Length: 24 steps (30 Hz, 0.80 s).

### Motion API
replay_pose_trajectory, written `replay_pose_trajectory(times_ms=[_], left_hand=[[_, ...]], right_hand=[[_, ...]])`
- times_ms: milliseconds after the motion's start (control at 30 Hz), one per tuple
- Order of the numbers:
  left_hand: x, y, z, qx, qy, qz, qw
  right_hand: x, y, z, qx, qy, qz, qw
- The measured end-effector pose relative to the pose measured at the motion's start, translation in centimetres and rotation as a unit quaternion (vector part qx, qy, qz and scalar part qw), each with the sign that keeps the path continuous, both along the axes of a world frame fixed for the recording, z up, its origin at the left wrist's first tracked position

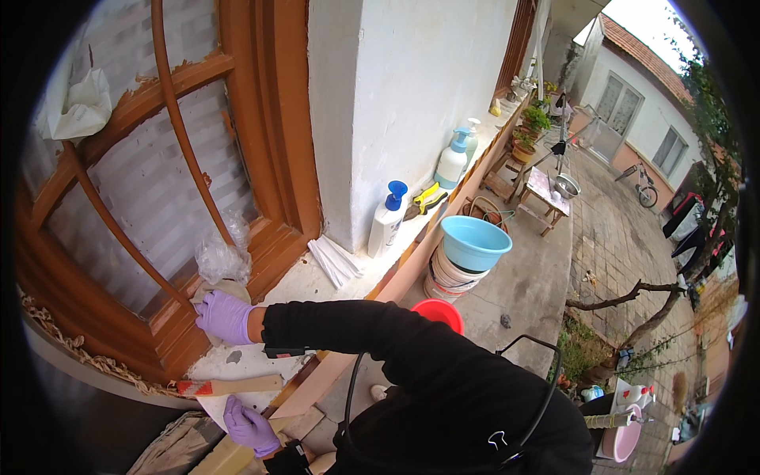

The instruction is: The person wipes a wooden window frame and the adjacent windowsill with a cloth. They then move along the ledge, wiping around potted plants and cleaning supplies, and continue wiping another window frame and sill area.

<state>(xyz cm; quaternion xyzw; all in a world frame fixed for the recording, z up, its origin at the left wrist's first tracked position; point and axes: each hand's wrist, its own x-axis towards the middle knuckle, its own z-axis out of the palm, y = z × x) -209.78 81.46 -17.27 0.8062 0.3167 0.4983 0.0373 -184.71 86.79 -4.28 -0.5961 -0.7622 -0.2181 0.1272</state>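
My right hand, in a purple glove, grips a greyish cloth against the bottom rail of a brown wooden window frame. A crumpled clear plastic bag sits just above that hand by a curved brown window bar. My left hand, also gloved in purple, is at the near edge of the white sill with its fingers curled and nothing visible in them. Beside it lies a wooden-handled brush, red at one end.
Folded white paper, a blue-topped bottle, yellow-and-black pliers and pump bottles line the ledge. Below stand a blue basin on stacked buckets and a red basin. A white bag hangs at the window.
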Motion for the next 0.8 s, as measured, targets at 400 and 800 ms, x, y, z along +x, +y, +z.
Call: replay_pose_trajectory(times_ms=[400,800], left_hand=[[0.2,-0.6,2.0,0.022,0.008,0.017,1.000],[-0.1,-0.7,2.5,0.003,0.010,0.003,1.000]], right_hand=[[1.8,-2.9,0.4,0.011,-0.058,-0.056,0.997],[14.2,-9.3,2.7,-0.054,0.051,-0.205,0.976]])
